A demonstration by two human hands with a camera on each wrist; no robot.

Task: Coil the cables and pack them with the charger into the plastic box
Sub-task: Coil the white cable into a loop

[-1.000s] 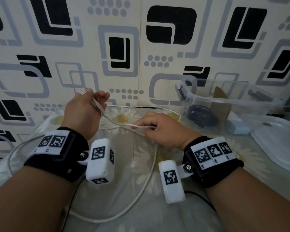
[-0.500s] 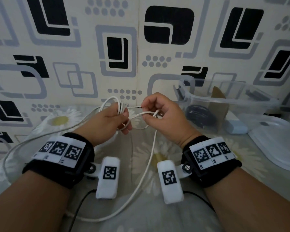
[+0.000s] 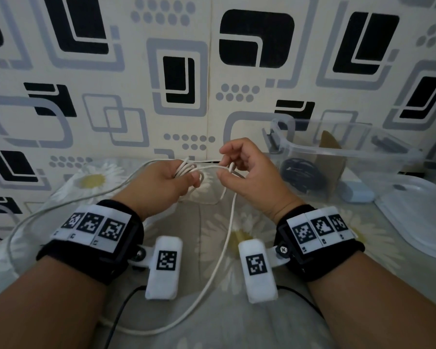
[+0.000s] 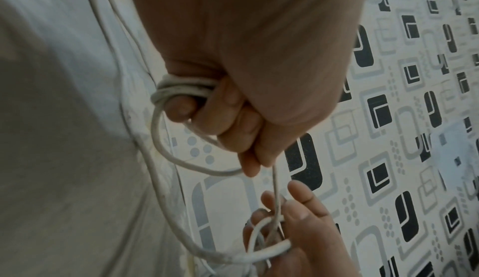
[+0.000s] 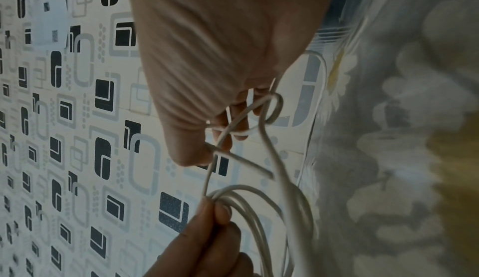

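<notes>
My left hand (image 3: 173, 181) grips a bundle of several loops of the white cable (image 3: 186, 168), seen wrapped around its fingers in the left wrist view as white cable loops (image 4: 178, 88). Just right of it, my right hand (image 3: 239, 170) holds a strand of the same cable (image 5: 243, 121) looped over its curled fingers. The loose cable tail (image 3: 224, 245) hangs down between my wrists and curves left across the bedsheet. The clear plastic box (image 3: 358, 157) stands at the right, with a coiled black cable (image 3: 300, 176) inside. A pale blue charger (image 3: 355, 192) lies at the box's front.
A clear plastic lid (image 3: 418, 215) lies at the far right on the daisy-print sheet (image 3: 242, 318). A patterned wall (image 3: 181, 71) rises right behind the hands. A thin black wire (image 3: 121, 311) runs near my left forearm.
My hands have come together from apart: the left moved right and down with its loops, the right rose and brought another strand across to the bundle.
</notes>
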